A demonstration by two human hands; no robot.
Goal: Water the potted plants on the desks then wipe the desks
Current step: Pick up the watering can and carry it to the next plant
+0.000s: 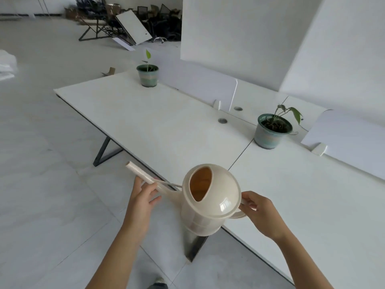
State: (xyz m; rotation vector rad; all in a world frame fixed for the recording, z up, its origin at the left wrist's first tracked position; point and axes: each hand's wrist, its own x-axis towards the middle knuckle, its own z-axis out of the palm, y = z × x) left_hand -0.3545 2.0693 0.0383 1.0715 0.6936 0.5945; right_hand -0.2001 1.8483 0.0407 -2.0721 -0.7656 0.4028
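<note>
I hold a cream plastic watering can (208, 203) in the air at the front edge of the white desks (158, 122). My right hand (260, 213) grips its handle on the right. My left hand (143, 197) holds the long spout, which points up and to the left. The can's top opening faces me. One green glazed pot with a small seedling (147, 75) stands at the far end of the left desk. A second potted plant with drooping leaves (271, 130) stands on the right desk (312, 195) by the divider.
White divider panels (343, 134) rise along the back of the desks, with two round cable holes (222, 121) near them. Dark metal desk legs (104, 153) angle down to the pale tiled floor. Stacked furniture and boxes (129, 19) fill the far corner.
</note>
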